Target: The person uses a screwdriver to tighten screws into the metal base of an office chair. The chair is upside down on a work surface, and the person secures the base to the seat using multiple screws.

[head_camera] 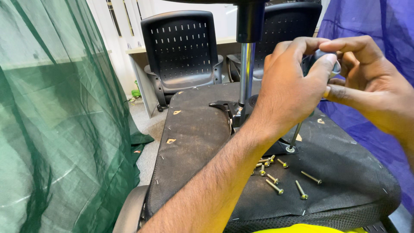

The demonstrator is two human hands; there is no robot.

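My left hand [288,82] is wrapped around the dark handle of a screwdriver [321,64], and my right hand [366,80] pinches the same handle from the other side. The metal shaft [296,136] runs down to a screw hole in a black bracket on the underside of an upturned chair seat [202,138]. A chrome gas-lift column [246,75] rises from the seat's centre, just left of my left hand. Several loose brass-coloured screws [276,174] lie on the black fabric below the shaft.
Green mesh cloth [60,129] hangs at the left, blue cloth [388,26] at the right. Two black perforated office chairs [181,51] stand behind at a white desk. Small torn spots dot the seat fabric. A yellow edge [302,228] shows at the bottom.
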